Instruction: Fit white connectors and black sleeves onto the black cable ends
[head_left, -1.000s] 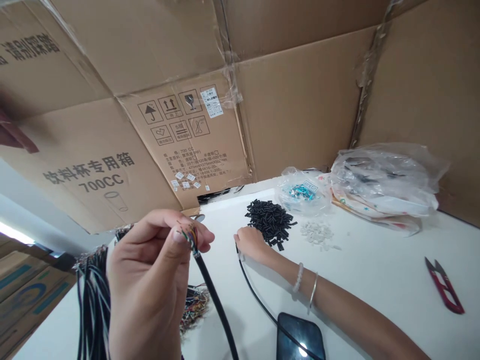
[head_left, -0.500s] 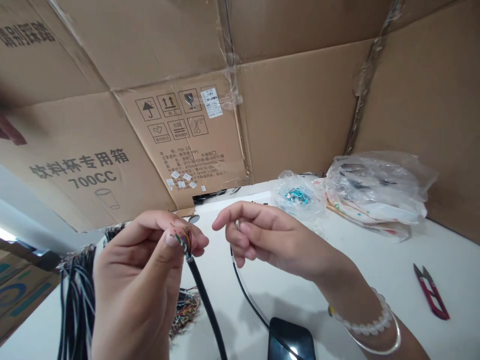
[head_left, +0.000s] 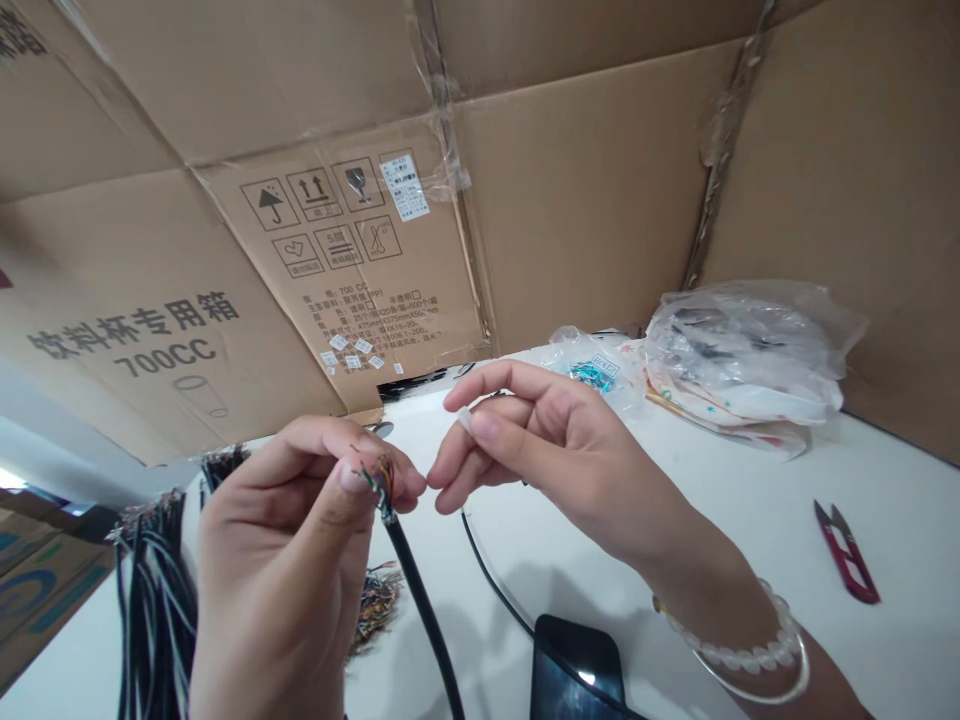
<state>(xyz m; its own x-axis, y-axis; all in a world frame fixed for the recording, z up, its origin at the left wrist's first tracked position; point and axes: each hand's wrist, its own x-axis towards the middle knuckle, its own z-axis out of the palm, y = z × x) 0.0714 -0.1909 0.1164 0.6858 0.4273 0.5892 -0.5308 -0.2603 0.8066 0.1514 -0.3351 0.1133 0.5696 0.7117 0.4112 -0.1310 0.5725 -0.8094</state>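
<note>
My left hand is closed on a black multi-core cable, its thumb and fingers pinching the thin coloured wires that fan out of the stripped end. Just to the right, my right hand pinches a small white piece between thumb and fingers; its exact kind is not clear. The fingertips of both hands are almost touching. Below my right hand, a thinner black cable runs down across a dark phone-like object; its upper end is at my right fingers, and whether they touch it cannot be told.
Bundled black cables hang at the left, beside a heap of wire scraps. Red thread snips lie on the white table. Plastic bags, one with small blue parts, stand before a cardboard wall.
My right hand has turned and spread its fingers a little, bringing the white piece into plainer view. The left hand keeps its hold on the wires. The view has shifted slightly.
</note>
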